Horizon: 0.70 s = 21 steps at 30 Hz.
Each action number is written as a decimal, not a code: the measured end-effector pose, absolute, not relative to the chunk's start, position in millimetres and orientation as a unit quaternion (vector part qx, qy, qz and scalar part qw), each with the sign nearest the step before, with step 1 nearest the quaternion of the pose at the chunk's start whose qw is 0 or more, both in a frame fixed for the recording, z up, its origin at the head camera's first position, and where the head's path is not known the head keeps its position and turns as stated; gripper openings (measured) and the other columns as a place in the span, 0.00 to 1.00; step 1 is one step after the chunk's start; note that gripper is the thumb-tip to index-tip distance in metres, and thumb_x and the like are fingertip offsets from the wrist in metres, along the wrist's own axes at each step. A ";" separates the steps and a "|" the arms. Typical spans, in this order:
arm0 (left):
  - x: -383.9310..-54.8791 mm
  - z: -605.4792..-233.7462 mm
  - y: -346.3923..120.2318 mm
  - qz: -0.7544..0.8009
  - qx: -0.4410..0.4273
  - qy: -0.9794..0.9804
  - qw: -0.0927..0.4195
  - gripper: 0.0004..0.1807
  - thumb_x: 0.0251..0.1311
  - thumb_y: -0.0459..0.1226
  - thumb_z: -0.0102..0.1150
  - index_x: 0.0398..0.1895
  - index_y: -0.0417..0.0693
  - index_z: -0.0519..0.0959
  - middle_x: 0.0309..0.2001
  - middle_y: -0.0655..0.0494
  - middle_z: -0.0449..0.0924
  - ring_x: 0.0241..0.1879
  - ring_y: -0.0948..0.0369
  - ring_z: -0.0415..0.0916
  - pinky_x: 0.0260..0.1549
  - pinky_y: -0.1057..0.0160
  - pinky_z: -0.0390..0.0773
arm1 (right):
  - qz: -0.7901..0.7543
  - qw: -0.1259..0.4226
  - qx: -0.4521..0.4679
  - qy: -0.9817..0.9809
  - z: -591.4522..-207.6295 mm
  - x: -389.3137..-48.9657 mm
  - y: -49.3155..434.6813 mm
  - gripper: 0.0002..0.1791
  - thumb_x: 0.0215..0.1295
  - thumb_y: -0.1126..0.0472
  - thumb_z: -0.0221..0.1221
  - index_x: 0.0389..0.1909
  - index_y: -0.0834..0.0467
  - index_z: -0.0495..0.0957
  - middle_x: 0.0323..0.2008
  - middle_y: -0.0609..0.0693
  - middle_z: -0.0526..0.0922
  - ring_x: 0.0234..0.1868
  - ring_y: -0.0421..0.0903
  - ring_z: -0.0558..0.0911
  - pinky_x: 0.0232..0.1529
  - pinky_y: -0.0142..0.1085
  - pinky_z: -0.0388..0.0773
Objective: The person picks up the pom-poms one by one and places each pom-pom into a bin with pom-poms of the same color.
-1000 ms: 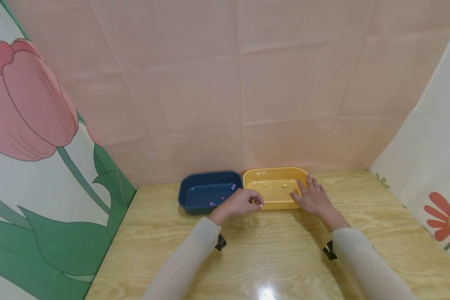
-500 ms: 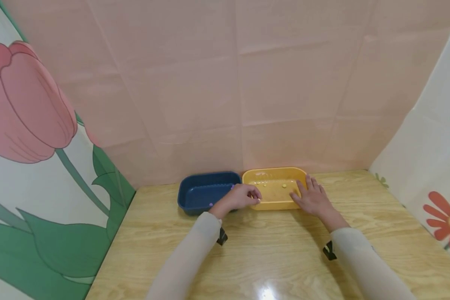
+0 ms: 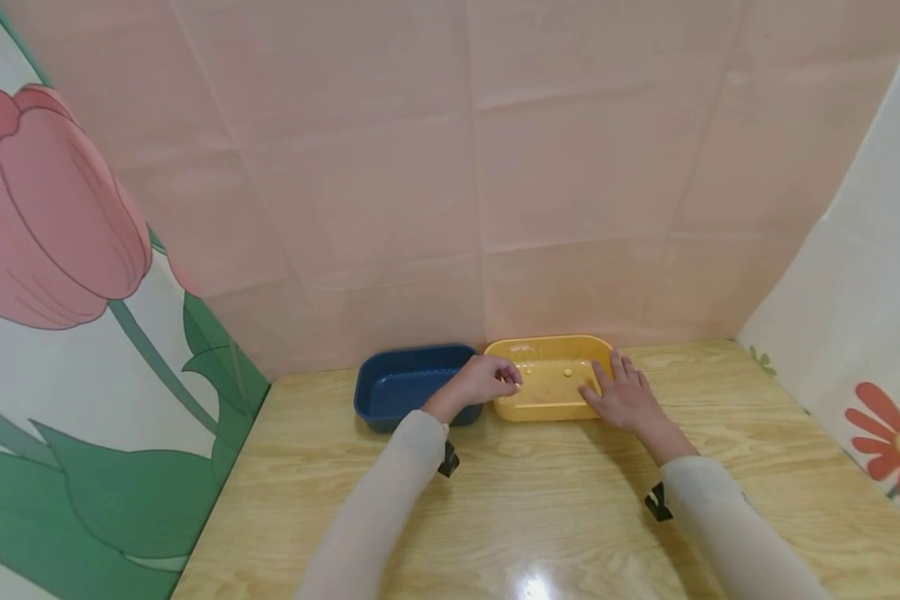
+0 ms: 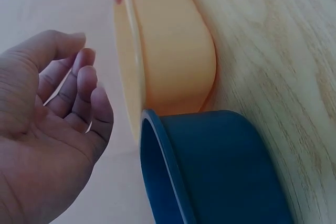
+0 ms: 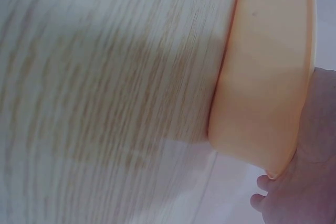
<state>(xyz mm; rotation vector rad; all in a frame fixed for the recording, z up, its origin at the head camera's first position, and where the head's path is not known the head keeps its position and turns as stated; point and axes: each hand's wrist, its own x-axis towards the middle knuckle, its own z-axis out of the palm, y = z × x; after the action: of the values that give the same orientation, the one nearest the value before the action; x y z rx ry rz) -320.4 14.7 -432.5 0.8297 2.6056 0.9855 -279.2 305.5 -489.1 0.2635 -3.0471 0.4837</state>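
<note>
My left hand (image 3: 483,380) hovers over the inner edges of two trays, its fingers curled. Thumb and forefinger meet at the tips and pinch a small pale piece (image 3: 520,385), barely visible in the head view. The yellow tray (image 3: 547,412) sits on the right and holds a small yellow piece (image 3: 567,372) plus another near its left end. On its right rim rests my right hand (image 3: 626,397), fingers spread, thumb reaching inside. The blue tray (image 3: 378,417) stands to the left, partly covered by my left hand and forearm.
Both trays stand side by side on a wood-grain table (image 3: 495,517), close to a pink cloth backdrop (image 3: 345,183). Flower-printed panels flank the table on both sides. A black wrist mount (image 3: 658,502) sits under the right cuff.
My left hand has moved up and slightly left, away from the yellow tray's front edge. The purple pieces in the blue tray are now hidden behind it. My right hand stays in place.
</note>
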 end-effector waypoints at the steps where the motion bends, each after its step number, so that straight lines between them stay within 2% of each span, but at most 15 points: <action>1: -321.4 -432.1 15.5 0.337 0.283 0.890 0.117 0.02 0.67 0.39 0.65 0.39 0.53 0.85 0.35 0.63 0.82 0.33 0.66 0.75 0.32 0.69 0.75 | 0.156 0.022 0.086 -0.984 -490.0 -279.9 306.5 0.42 0.80 0.40 0.43 0.77 0.70 0.53 0.76 0.78 0.40 0.75 0.77 0.42 0.70 0.71 0.41; 12: -330.5 -432.8 24.7 0.354 0.274 0.886 0.123 0.06 0.68 0.37 0.64 0.43 0.47 0.86 0.36 0.61 0.83 0.34 0.66 0.77 0.33 0.68 0.76 | 0.168 0.024 0.082 -0.982 -490.0 -277.8 306.5 0.41 0.79 0.41 0.44 0.77 0.70 0.53 0.76 0.78 0.39 0.75 0.77 0.41 0.70 0.71 0.40; 21: -338.8 -439.9 29.4 0.351 0.248 0.895 0.116 0.04 0.66 0.38 0.66 0.40 0.50 0.86 0.36 0.61 0.83 0.34 0.66 0.77 0.34 0.69 0.76 | 0.168 0.029 0.083 -0.982 -489.3 -277.2 305.0 0.41 0.79 0.41 0.44 0.77 0.70 0.53 0.76 0.77 0.40 0.75 0.77 0.42 0.70 0.71 0.41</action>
<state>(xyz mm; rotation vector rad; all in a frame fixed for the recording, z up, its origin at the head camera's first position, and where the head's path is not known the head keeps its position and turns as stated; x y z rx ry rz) -338.8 29.4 -439.9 0.7273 2.6223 1.0283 -277.2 305.0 -489.3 0.2575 -3.0286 0.5183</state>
